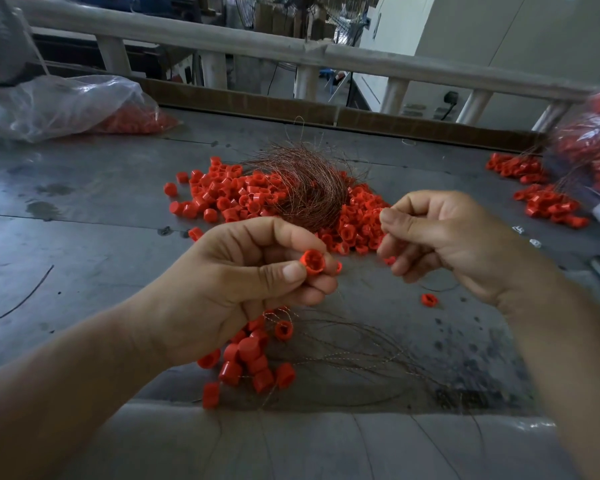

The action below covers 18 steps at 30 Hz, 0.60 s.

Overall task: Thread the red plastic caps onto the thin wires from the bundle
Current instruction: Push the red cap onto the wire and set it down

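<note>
My left hand pinches a red plastic cap between thumb and fingers, its open end facing up. My right hand is curled a short way to the right, thumb and forefinger pinched together on a thin wire that is barely visible. Behind both hands lies a pile of loose red caps with a bundle of thin copper-coloured wires on top. Under my left hand a cluster of caps on wires lies on the table, their wires trailing right.
The grey metal table has a rounded front edge. A clear plastic bag of red caps lies back left. More threaded caps and a blurred bag of red caps sit at the right. One loose cap lies near my right hand.
</note>
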Tool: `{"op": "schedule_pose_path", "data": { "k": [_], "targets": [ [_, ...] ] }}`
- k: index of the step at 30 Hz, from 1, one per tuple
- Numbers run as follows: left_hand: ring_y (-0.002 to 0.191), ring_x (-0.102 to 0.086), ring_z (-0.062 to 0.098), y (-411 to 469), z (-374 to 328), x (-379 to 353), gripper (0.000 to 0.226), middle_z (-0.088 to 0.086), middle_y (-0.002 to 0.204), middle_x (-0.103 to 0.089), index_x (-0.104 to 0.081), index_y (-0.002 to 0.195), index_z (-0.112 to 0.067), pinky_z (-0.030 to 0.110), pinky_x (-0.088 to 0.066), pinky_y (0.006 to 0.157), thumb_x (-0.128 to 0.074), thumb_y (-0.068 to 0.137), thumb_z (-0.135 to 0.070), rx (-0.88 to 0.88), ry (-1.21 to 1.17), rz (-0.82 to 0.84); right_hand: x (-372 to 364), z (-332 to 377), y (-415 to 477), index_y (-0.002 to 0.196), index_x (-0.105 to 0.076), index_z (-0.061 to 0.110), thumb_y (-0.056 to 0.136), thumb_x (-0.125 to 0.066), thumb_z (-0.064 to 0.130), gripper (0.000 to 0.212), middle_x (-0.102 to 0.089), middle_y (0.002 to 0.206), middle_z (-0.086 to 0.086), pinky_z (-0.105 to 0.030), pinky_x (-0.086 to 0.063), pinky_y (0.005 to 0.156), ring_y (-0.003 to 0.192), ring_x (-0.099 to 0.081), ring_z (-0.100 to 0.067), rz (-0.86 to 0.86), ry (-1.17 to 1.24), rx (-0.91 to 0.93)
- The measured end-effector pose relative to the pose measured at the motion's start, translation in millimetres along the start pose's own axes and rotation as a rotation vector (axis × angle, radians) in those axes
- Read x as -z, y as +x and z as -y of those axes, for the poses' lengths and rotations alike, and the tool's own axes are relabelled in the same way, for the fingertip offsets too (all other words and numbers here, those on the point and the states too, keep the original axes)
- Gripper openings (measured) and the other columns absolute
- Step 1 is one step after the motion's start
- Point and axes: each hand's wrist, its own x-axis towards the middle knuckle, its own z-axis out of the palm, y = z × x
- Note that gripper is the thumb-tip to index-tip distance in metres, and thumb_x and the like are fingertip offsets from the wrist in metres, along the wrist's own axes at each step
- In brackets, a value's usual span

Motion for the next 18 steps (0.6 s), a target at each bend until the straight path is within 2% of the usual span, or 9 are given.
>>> {"op": "schedule_pose_path", "data": {
  "k": [3,5,6,8,10,12,14,16,18],
  "targets": [
    [0.075,-0.070,0.015,0,1,1,0.018,0.008,0.081,-0.072,-0.073,0.078,-0.012,0.020,-0.055,0.063,-0.063,0.064,-0.005,0.024,0.005,-0.012,9,-15,12,0.069,-0.056,0.014,0.081,-0.065,0.018,0.016,-0.064,0.055,0.000,-0.025,-0.049,0.047,0.046,-0.059,-0.009,-0.202,-0.154,0.034],
    [0.074,-0.070,0.016,0,1,1,0.018,0.009,0.081,-0.071,-0.073,0.077,-0.012,0.020,-0.055,0.063,-0.064,0.063,-0.005,0.029,0.007,-0.025,11,-28,19,0.067,-0.059,0.016,0.082,-0.066,0.014,0.016,-0.062,0.058,0.004,-0.026,-0.049,0.059,0.051,-0.056,-0.007,-0.299,-0.394,0.103],
    [0.074,-0.070,0.016,1,1,1,0.018,0.009,0.081,-0.071,-0.073,0.077,-0.012,0.020,-0.055,0.063,-0.064,0.063,-0.005,0.029,0.009,-0.028,9,-33,22,0.069,-0.061,0.018,0.080,-0.067,0.013,0.014,-0.060,0.060,0.009,-0.018,-0.046,0.063,0.054,-0.054,-0.003,-0.317,-0.530,0.144],
    [0.073,-0.070,0.016,1,2,1,0.018,0.009,0.081,-0.071,-0.073,0.077,-0.011,0.020,-0.055,0.063,-0.064,0.063,-0.006,0.028,0.010,-0.025,4,-39,25,0.078,-0.069,0.021,0.078,-0.069,0.014,0.007,-0.055,0.064,0.019,-0.002,-0.034,0.059,0.058,-0.049,0.005,-0.286,-0.683,0.208],
    [0.073,-0.070,0.016,1,2,2,0.018,0.010,0.081,-0.072,-0.073,0.078,-0.012,0.020,-0.055,0.063,-0.065,0.063,-0.006,0.029,0.009,-0.022,-1,-45,28,0.086,-0.071,0.020,0.077,-0.070,0.016,0.011,-0.052,0.068,0.020,0.000,-0.031,0.056,0.061,-0.046,0.006,-0.233,-0.741,0.238],
    [0.075,-0.070,0.016,1,3,3,0.018,0.010,0.082,-0.072,-0.074,0.079,-0.012,0.020,-0.055,0.064,-0.067,0.063,-0.007,0.031,0.010,-0.019,-4,-50,31,0.087,-0.070,0.020,0.076,-0.071,0.017,0.011,-0.048,0.069,0.017,-0.004,-0.031,0.056,0.061,-0.044,0.001,-0.228,-0.815,0.262],
    [0.076,-0.070,0.015,2,3,4,0.018,0.008,0.083,-0.072,-0.074,0.080,-0.015,0.020,-0.055,0.065,-0.073,0.063,-0.013,0.023,0.026,-0.007,-8,-52,34,0.084,-0.069,0.019,0.077,-0.069,0.017,0.007,-0.044,0.070,0.016,-0.014,-0.028,0.059,0.067,-0.044,-0.005,-0.235,-0.893,0.278],
    [0.079,-0.070,0.014,2,4,5,0.029,0.005,0.084,-0.072,-0.074,0.082,-0.022,0.021,-0.054,0.066,-0.084,0.055,-0.030,0.022,0.136,-0.034,-10,-52,36,0.081,-0.068,0.017,0.079,-0.067,0.016,0.002,-0.043,0.073,0.014,-0.018,-0.027,0.063,0.074,-0.045,-0.007,-0.230,-0.932,0.294],
    [0.081,-0.069,0.015,4,6,7,0.042,0.003,0.086,-0.072,-0.073,0.083,-0.025,0.022,-0.054,0.067,-0.086,0.047,-0.042,0.035,0.221,-0.088,-7,-48,35,0.077,-0.065,0.018,0.080,-0.066,0.014,0.004,-0.046,0.074,0.013,-0.018,-0.029,0.063,0.073,-0.047,-0.008,-0.248,-0.879,0.292]
  ]
}}
